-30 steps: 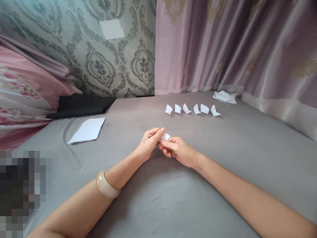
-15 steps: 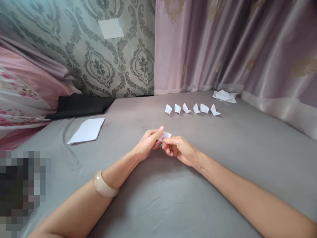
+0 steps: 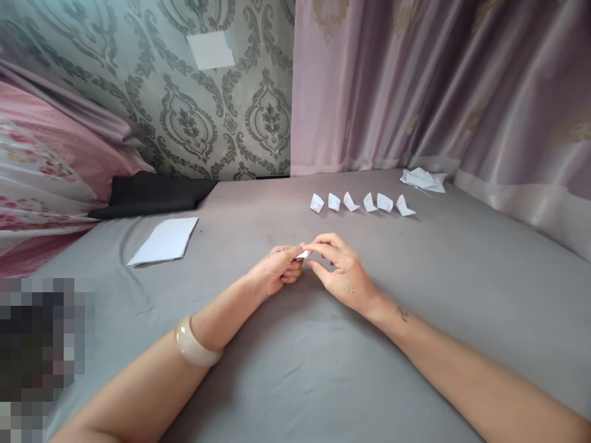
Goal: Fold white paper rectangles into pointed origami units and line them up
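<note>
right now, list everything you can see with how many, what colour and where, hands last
paper piece: one, white, between the hands
folded paper shapes: six, white, in a row beyond the hands
paper stack: one, white, on the left
loose papers: count unclear, white, heaped at far right
black cloth: one, black, far left
grey sheet: one, grey, under everything
wall: one, grey-green patterned, behind
card: one, white, on the wall
curtain: count unclear, mauve, behind and right
floral fabric: count unclear, pink and white, left edge
bangle: one, cream, on the left forearm
left grip: one, bare, closed on the paper piece
right grip: one, bare, fingertips at the paper piece, hold unclear
</note>
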`<state>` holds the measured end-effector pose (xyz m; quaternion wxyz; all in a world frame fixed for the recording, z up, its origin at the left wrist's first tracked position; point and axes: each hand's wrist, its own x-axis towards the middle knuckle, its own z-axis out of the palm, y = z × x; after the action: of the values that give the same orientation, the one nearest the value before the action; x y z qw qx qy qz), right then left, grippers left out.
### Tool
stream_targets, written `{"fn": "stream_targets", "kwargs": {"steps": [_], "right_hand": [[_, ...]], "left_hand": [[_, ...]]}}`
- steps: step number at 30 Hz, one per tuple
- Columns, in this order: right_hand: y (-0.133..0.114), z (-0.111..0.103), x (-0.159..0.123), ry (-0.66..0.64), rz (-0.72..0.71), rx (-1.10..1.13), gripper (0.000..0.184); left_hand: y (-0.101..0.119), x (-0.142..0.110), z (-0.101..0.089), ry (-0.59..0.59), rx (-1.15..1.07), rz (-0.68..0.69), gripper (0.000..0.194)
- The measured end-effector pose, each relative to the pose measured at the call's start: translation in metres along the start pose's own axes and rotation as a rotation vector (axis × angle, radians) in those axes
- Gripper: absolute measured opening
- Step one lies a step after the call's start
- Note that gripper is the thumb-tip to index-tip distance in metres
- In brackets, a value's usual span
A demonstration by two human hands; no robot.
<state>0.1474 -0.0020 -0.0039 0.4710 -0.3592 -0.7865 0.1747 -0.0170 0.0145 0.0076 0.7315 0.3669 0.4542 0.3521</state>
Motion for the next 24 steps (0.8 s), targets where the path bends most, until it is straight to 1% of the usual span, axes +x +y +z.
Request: {"fn": "stream_targets", "kwargs": {"steps": [1, 3, 5, 6, 7, 9, 11, 12, 13, 14, 19, 24], "right_hand": [[0.001, 0.001, -0.001, -0.008, -0.034, -0.009, 0.022], [0.003, 0.003, -0.001, -0.013, -0.058, 0.003, 0.021], [0.004, 0.003, -0.001, -0.008, -0.031, 0.033, 0.019], [0.004, 0.003, -0.001, 0.001, -0.003, 0.048, 0.018], [0.005, 0.003, 0.000, 0.013, 0.031, 0.058, 0.016], [0.007, 0.001, 0.000, 0.028, 0.115, 0.064, 0.014], [0.010, 0.000, 0.001, 0.024, 0.198, 0.051, 0.013], [0.011, 0.000, 0.001, 0.016, 0.233, 0.041, 0.013], [0.012, 0.000, 0.002, 0.009, 0.261, 0.030, 0.013], [0.013, -0.001, 0.002, 0.001, 0.283, 0.020, 0.014], [0.012, -0.001, 0.002, -0.037, 0.312, 0.008, 0.016], [0.009, 0.001, 0.002, -0.045, 0.289, -0.003, 0.020]], "left_hand": [[-0.001, 0.000, 0.000, -0.011, 0.010, -0.017, 0.035], [-0.002, 0.000, 0.001, -0.025, 0.056, -0.043, 0.038], [-0.004, 0.000, 0.000, 0.001, 0.140, -0.039, 0.043], [-0.005, 0.000, 0.000, 0.037, 0.198, -0.015, 0.046], [-0.006, -0.001, 0.000, 0.087, 0.262, 0.030, 0.049], [-0.007, -0.001, 0.000, 0.212, 0.402, 0.188, 0.050], [-0.008, -0.002, 0.002, 0.314, 0.528, 0.394, 0.037], [-0.008, -0.003, 0.003, 0.336, 0.573, 0.484, 0.027], [-0.008, -0.005, 0.004, 0.343, 0.613, 0.547, 0.018], [-0.008, -0.006, 0.006, 0.343, 0.653, 0.583, 0.015], [-0.010, -0.010, 0.008, 0.378, 0.843, 0.677, 0.021], [-0.013, -0.006, 0.007, 0.344, 0.897, 0.636, 0.018]]}}
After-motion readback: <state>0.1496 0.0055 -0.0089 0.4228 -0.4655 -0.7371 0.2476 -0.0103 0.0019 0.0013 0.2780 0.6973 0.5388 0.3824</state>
